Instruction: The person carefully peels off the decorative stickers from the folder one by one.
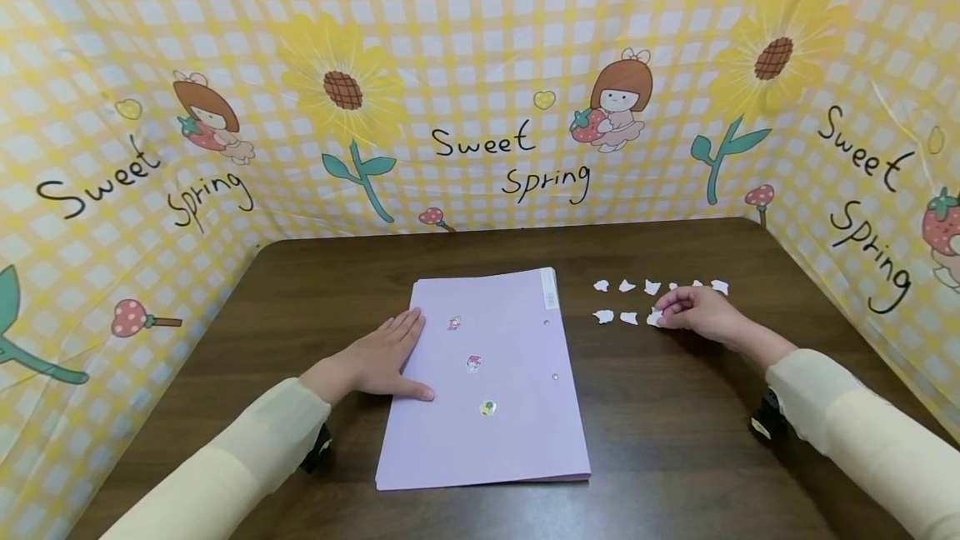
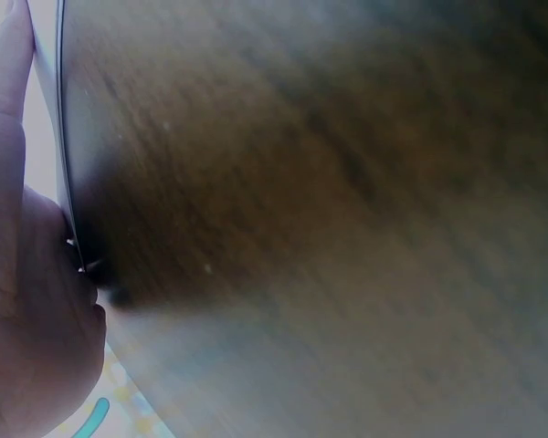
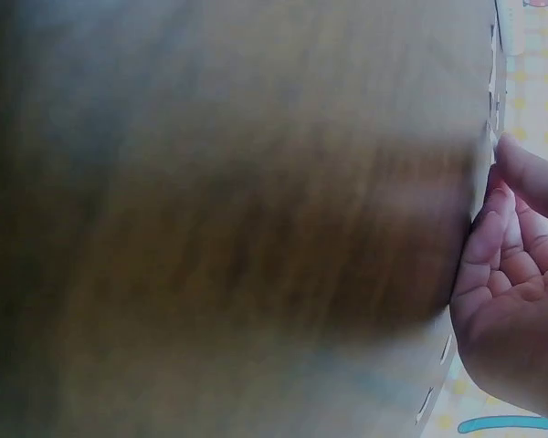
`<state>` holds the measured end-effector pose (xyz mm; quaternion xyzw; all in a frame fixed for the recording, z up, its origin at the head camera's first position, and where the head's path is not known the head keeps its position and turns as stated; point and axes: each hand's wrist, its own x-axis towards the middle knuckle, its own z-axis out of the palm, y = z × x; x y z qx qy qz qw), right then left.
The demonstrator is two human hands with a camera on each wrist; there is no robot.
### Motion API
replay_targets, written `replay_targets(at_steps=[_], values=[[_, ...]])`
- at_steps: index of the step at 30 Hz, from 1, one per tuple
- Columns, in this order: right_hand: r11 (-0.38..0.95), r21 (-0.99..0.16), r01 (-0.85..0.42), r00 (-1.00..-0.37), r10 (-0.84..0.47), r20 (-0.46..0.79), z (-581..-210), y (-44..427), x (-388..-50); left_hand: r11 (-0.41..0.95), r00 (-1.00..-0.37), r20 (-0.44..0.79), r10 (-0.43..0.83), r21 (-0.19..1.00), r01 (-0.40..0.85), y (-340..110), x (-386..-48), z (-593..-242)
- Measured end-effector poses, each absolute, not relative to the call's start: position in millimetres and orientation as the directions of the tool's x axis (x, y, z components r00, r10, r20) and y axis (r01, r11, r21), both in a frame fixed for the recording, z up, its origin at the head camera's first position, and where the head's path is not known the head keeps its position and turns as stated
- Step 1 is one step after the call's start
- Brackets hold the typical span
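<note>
White paper cut-out (image 1: pixel 654 318), right of the lilac folder (image 1: pixel 517 440), pinched between thumb and fingertips of the right hand (image 1: pixel 699 314); left hand (image 1: pixel 381 358), well apart from it, fingers straight, resting on the folder's left edge. Three small stickers (image 1: pixel 473 363) on the folder, barcode label (image 1: pixel 551 290) at its far right corner; further white cut-outs (image 1: pixel 603 317) in two rows right of it, dark wooden table (image 1: pixel 300 290) beneath, yellow-checked cloth (image 1: pixel 480 48) beyond.
</note>
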<state>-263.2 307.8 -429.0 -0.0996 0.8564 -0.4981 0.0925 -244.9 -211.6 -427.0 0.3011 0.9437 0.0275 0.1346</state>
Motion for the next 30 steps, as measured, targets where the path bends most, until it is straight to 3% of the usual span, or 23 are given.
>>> replay_targets(at_steps=[30], values=[[0.531, -0.843, -0.087, -0.96, -0.271, -0.072, -430.5, 305.0, -266.7, 0.825, -0.787, -0.25, 0.564, 0.126, 0.551, -211.1, -246.4, -428.0]])
